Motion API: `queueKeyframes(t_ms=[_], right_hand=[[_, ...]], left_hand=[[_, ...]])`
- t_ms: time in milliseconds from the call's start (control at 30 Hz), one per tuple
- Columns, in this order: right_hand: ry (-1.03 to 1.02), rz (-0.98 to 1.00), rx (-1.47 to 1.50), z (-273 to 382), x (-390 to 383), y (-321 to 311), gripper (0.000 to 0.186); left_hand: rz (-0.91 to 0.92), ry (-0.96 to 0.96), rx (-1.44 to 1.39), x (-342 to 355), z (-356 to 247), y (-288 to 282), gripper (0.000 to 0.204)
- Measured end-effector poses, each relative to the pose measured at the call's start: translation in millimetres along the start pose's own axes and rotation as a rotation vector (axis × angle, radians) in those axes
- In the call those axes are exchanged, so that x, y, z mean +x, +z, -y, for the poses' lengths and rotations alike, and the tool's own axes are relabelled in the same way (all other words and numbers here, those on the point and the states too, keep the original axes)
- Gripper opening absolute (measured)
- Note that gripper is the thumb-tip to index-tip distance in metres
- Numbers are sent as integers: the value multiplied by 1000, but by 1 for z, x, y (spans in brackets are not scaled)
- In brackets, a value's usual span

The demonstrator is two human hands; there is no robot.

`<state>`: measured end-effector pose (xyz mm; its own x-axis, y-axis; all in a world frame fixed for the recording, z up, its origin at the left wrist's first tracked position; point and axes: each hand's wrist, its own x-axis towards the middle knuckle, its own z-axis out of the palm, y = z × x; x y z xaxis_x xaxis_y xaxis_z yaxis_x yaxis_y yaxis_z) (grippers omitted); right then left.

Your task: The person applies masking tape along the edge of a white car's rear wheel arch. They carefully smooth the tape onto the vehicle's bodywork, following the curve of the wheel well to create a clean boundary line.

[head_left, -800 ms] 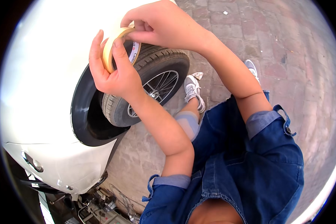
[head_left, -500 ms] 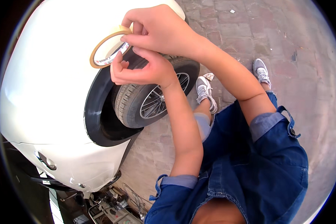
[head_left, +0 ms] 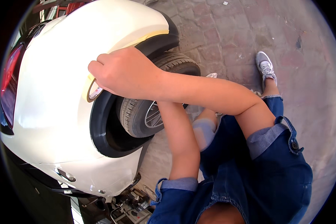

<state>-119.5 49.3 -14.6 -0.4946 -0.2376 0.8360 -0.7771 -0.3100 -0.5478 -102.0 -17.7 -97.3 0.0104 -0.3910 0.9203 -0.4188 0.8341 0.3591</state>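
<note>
We took the view from the left of two fisheye cameras mounted side by side on the person's head. We aimed it steeply downward and forward, with the denim clothing (head_left: pixel 272 183) nearest the lens at the lower edge and the right hand (head_left: pixel 127 71) farther out, beyond the forearms (head_left: pixel 181 138). We viewed the white car (head_left: pixel 56 93) from above, beside its wheel-arch edge (head_left: pixel 98 128), near enough for that edge to lie well inside the frame at left. We framed the paving (head_left: pixel 306 93) at right, and the lens circle left dark corners.
</note>
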Motion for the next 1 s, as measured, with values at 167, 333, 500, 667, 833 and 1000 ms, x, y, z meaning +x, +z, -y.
queueKeyframes(t_ms=[167, 333, 500, 667, 833, 1000], right_hand=[[-21, 21, 45, -2, 2, -5, 16], [-23, -46, -25, -6, -10, -2, 11], [-98, -152, 52, 1, -17, 15, 13], [-199, -163, 302, -36, -40, 7, 41], [-285, -456, 433, -70, -78, 13, 28], [4, -93, 204, -164, -135, -14, 53]], left_hand=[[32, 63, -27, 11, 3, -6, 38], [51, 64, -111, 9, 4, -7, 40], [35, 67, -179, 30, -10, -18, 43], [14, -44, -306, 19, -10, -9, 45], [-65, -95, -281, 26, -16, -16, 47], [82, -59, -526, 15, -9, -13, 31]])
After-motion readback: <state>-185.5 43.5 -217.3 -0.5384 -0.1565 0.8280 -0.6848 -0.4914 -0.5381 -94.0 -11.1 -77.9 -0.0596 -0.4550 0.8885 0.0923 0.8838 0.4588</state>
